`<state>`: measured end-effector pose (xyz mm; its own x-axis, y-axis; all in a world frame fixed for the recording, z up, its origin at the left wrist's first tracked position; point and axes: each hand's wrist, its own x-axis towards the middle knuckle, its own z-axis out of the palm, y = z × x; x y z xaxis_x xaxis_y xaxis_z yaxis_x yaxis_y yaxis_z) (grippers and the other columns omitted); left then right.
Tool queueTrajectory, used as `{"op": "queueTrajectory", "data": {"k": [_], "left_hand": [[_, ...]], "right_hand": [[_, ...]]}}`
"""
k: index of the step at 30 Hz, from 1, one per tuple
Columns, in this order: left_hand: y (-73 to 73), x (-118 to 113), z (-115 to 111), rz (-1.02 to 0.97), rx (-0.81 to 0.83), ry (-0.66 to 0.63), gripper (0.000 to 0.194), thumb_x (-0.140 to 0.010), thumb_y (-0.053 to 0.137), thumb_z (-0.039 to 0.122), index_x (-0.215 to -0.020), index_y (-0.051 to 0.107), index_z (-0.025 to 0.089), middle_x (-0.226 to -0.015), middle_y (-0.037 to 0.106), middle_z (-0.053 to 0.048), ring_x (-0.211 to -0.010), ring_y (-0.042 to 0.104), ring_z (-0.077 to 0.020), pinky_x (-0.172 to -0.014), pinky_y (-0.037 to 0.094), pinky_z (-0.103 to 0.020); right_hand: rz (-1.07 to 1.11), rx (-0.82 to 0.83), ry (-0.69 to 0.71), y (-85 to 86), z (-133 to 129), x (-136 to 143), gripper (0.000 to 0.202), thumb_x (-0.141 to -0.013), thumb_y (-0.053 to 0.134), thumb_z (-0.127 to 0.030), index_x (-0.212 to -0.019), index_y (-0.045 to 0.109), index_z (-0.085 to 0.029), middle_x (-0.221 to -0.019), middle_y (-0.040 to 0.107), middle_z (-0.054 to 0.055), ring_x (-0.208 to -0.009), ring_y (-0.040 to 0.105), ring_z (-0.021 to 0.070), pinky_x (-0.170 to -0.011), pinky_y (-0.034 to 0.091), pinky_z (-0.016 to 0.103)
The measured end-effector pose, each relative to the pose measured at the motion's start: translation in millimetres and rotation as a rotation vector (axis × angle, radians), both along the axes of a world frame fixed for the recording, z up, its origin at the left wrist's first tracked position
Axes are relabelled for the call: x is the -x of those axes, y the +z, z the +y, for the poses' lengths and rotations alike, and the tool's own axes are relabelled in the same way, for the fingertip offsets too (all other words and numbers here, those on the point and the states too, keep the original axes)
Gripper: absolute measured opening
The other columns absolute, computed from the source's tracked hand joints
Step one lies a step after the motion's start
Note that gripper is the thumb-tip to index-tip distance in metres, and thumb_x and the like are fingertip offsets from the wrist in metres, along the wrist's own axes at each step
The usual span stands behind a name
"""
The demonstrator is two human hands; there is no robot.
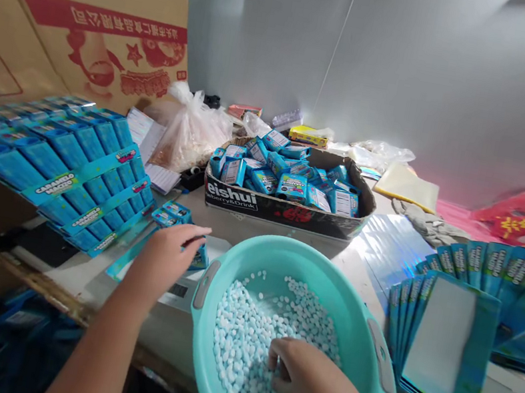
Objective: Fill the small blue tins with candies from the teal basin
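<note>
The right hand [297, 372] was inside the turquoise basin [293, 251] at the near centre of the table [157, 330], its fingers curled in and touching the small white and pale-blue pieces [239, 355]; whether they had closed on any could not be told. The pieces covered much of the basin's bottom, with a barer patch towards the far side.

The left hand [165, 257] was just left of the basin, above the scale [163, 299] and against a small blue box [200, 259]. Its index finger pointed right; the hand hid whether the other fingers grasped the box. More small boxes [173, 213] stood just beyond that hand.

Beyond the basin, an open black carton [284, 217] held a jumble of blue boxes [293, 188]. Tilted rows of blue packs [84, 172] stood at the left, near a tied plastic bag [193, 130]. Flat blue printed cards [451, 338] leaned at the right, with a grey glove [428, 222] farther back.
</note>
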<state>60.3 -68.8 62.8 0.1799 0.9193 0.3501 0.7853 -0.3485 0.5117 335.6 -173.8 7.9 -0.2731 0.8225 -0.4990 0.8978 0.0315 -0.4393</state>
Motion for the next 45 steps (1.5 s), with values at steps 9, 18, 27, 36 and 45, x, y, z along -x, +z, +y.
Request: {"op": "queueTrajectory", "data": {"k": [9,18,27,36,45], "left_hand": [[-35.8,-111,-61,0.208,0.214,-0.575,0.022,-0.097,0.051,0.025,-0.102,0.072,0.019,-0.103,0.075,-0.007,-0.099,0.069,-0.0231,-0.086,0.055,-0.034],[-46.2,-101,-50,0.527,0.597,-0.695,0.028,-0.091,0.053,0.029,-0.104,0.077,0.021,-0.101,0.077,-0.009,-0.098,0.071,-0.0293,-0.076,0.052,-0.037],[-51.0,-100,-53,0.460,0.442,-0.696,0.024,-0.092,0.057,0.036,-0.096,0.073,0.020,-0.097,0.075,-0.008,-0.093,0.071,-0.0285,-0.070,0.051,-0.037],[-14.3,-34,-27,0.026,-0.148,-0.067,0.021,-0.099,0.052,0.026,-0.107,0.071,0.021,-0.102,0.072,-0.004,-0.099,0.064,-0.0218,-0.090,0.050,-0.037],[-32.7,44,10,0.212,-0.019,0.251,0.020,-0.093,0.061,0.031,-0.099,0.077,0.020,-0.101,0.072,-0.006,-0.092,0.066,-0.0255,-0.081,0.051,-0.038]], "right_hand": [[0.057,-0.069,0.045,-23.9,-2,-6,0.016,-0.073,0.055,-0.016,-0.085,0.065,-0.020,-0.084,0.069,0.005,-0.071,0.055,0.0169,-0.063,0.029,0.030],[0.095,0.036,-0.047,-19.0,7,-13,0.019,-0.082,0.058,-0.022,-0.099,0.067,-0.022,-0.089,0.069,0.004,-0.078,0.060,0.0192,-0.067,0.037,0.029],[0.080,0.052,-0.040,-18.0,9,-11,0.020,-0.083,0.056,-0.024,-0.099,0.067,-0.022,-0.085,0.069,0.003,-0.076,0.060,0.0191,-0.065,0.035,0.030],[0.055,0.102,-0.081,-5.0,9,-7,0.017,-0.084,0.057,-0.031,-0.096,0.065,-0.022,-0.080,0.066,0.002,-0.073,0.058,0.0187,-0.061,0.031,0.029],[0.047,0.091,-0.086,-5.5,9,-10,0.019,-0.085,0.058,-0.034,-0.100,0.064,-0.024,-0.083,0.068,0.002,-0.073,0.060,0.0182,-0.060,0.033,0.028]]}}
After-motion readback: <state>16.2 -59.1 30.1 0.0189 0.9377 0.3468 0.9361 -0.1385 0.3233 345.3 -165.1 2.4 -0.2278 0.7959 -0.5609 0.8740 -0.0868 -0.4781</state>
